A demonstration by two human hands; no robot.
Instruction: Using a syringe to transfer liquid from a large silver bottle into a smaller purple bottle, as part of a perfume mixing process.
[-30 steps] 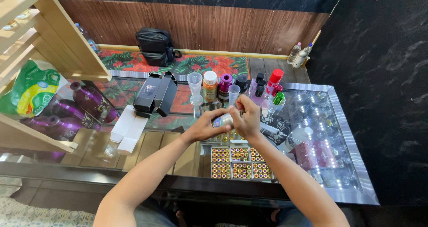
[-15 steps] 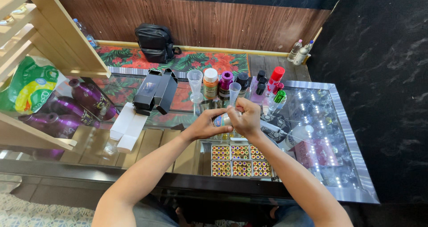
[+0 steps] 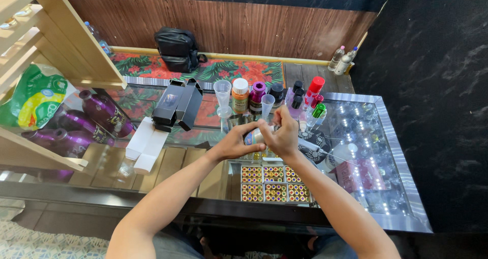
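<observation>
Both my hands meet over the glass counter (image 3: pixel 356 137) around one small bottle (image 3: pixel 255 135). My left hand (image 3: pixel 235 142) grips its body from the left. My right hand (image 3: pixel 279 133) closes over its right end, where the cap is hidden by my fingers. Just behind my hands stands a row of bottles: an orange one with a white cap (image 3: pixel 240 96), a purple one (image 3: pixel 257 96), a dark one (image 3: pixel 277 94), a red-capped one (image 3: pixel 314 88) and a green-capped one (image 3: pixel 316 115). Two clear measuring cups (image 3: pixel 222 97) (image 3: pixel 267 105) stand among them.
An open black box (image 3: pixel 178 105) and a flat white carton (image 3: pixel 146 144) lie left of my hands. Small gold-patterned boxes (image 3: pixel 269 183) show under the glass. A wooden shelf (image 3: pixel 81 61) at left holds purple bottles (image 3: pixel 101 111) and a green bag (image 3: pixel 35 99). A black bag (image 3: pixel 176 48) sits on the floral cloth behind.
My hands have stayed on the small bottle at the same place over the counter; only the fingers have shifted slightly. The view has tilted a little.
</observation>
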